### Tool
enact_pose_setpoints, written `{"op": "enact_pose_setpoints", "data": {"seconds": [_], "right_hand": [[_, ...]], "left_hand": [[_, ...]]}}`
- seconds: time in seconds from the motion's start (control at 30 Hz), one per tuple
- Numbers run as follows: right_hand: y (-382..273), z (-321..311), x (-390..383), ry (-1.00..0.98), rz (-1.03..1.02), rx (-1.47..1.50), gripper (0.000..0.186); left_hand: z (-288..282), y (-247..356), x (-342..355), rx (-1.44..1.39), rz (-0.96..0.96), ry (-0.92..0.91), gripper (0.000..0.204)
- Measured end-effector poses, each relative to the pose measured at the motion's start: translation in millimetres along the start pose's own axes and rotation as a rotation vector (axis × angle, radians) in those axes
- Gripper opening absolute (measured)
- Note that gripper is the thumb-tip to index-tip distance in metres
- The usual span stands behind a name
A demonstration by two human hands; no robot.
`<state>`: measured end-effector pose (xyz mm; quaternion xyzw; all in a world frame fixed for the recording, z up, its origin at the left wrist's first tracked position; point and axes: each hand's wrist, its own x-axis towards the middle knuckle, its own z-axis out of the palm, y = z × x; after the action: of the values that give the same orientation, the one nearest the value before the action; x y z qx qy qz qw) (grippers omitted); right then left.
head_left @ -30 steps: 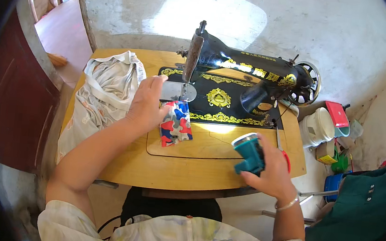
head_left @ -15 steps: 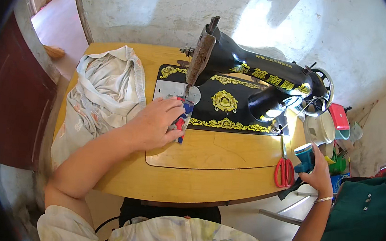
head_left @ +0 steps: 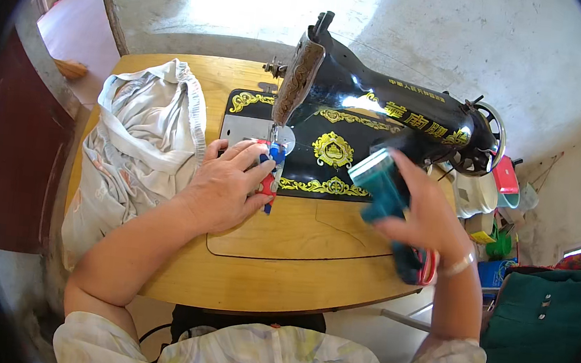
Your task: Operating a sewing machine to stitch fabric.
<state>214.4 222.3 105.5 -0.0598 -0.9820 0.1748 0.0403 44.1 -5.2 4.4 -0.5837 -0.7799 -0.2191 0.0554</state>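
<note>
Near edge: wooden sewing table [head_left: 253,276], inset flap panel in the middle, mostly bare.

Right hand [head_left: 427,219] is raised over the right part of the table, fingers wrapped around teal fabric [head_left: 382,190]. The upper end is folded into a blocky wad; the rest trails down under the palm toward the wrist, dark and motion-blurred there. Something red [head_left: 427,268] shows by the wrist; can't tell what it is. Bracelet [head_left: 457,265] on that wrist.

Left hand [head_left: 223,188] lies flat, palm down, fingers loosely spread, pressing a small red/white/blue patterned fabric piece [head_left: 270,172] onto the machine bed. Only the piece's right edge shows past the fingertips, just near of the needle area and touching the silver needle plate [head_left: 246,130].

Handling, judgement only:
- Patterned piece: light, thin, limp. No stiffness, so it will shift or bunch unless pinned flat. Hold with flat finger pads near the presser foot, not a pinch.
- Teal fabric: soft, light, compressible. Folded wad gives a decent grip; loose tail can drag or snag on the table edge. Best taken at the fold.
- Neither fragile nor slippery by the look of it.

Further back: black sewing machine [head_left: 381,113] with gold ornament, handwheel [head_left: 487,137] at far right. Left of it, a heap of pale crumpled cloth [head_left: 140,146] covering the table's left side, well apart from the needle.

Off the table far right: red and white containers [head_left: 493,183], green clutter, details too small to tell.
</note>
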Motion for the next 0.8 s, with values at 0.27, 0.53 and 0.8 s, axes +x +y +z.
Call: {"op": "enact_pose_setpoints", "data": {"seconds": [0.27, 0.53, 0.8], "right_hand": [[11.2, 44.6, 122.4, -0.094, 0.094, -0.367, 0.037], [15.2, 37.8, 148.1, -0.411, 0.432, -0.135, 0.036], [58.0, 65.0, 142.2, 0.066, 0.565, -0.171, 0.037]], "left_hand": [[3.1, -1.1, -4.8, -0.008, 0.012, -0.015, 0.049], [5.7, -2.7, -3.0, -0.071, -0.038, -0.041, 0.048], [1.8, -4.0, 1.0, -0.065, 0.014, -0.035, 0.047]]}}
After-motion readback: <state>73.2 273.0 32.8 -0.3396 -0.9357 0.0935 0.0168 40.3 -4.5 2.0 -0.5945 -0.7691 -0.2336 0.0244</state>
